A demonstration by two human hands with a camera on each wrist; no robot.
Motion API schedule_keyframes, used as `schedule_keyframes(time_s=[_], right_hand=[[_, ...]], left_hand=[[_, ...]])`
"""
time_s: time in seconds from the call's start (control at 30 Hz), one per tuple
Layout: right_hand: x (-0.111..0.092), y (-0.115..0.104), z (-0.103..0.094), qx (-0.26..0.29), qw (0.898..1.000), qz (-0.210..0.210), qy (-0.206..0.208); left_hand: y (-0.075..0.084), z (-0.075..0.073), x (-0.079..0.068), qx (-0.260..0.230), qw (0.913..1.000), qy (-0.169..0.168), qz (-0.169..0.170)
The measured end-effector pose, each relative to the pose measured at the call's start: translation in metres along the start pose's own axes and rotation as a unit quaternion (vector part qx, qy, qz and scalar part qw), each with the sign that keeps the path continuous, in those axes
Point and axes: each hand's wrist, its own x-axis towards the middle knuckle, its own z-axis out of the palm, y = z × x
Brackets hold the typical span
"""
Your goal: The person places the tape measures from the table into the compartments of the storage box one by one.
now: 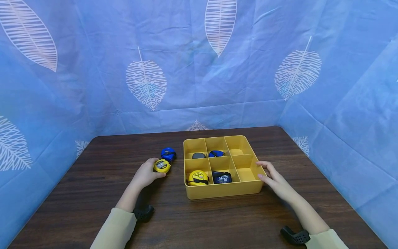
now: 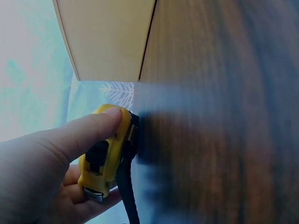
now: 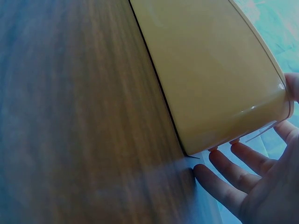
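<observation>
In the head view my left hand [image 1: 147, 175] holds a yellow tape measure [image 1: 161, 166] just left of the box. The left wrist view shows the thumb on one side of that tape measure [image 2: 105, 151], fingers behind it, and a black strap hanging down. A blue tape measure [image 1: 168, 154] lies right behind it on the table. My right hand [image 1: 277, 181] holds the right end of a yellow divided box [image 1: 224, 194], thumb at the rim. In the right wrist view, the other fingers [image 3: 229, 170] lie along the outside of the box's end wall.
The box has two rows of three compartments. Its front row contains another yellow tape measure [image 1: 198, 178] and a dark blue one [image 1: 221, 177]. Behind them sit a partly hidden grey object [image 1: 198, 155] and a blue tape measure [image 1: 216, 153]. Blue leaf-patterned cloth [image 1: 186, 76] surrounds the dark wooden table [image 1: 217, 221].
</observation>
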Motion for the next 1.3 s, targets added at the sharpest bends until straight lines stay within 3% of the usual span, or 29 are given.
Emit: schedule_keyframes(time_s=[0.8,1.3], right_hand=[[0.0,0.0024,-0.0003,-0.003,1.0,-0.001,-0.001],[0.0001,0.0036,-0.0002,-0.001,1.0,-0.001,0.0]], left_hand=[[0.0062,-0.0048,-0.0032,-0.052,0.9967,0.06,0.017],[0.0066,-0.0081,-0.0021,-0.078,0.9938,0.075,0.021]])
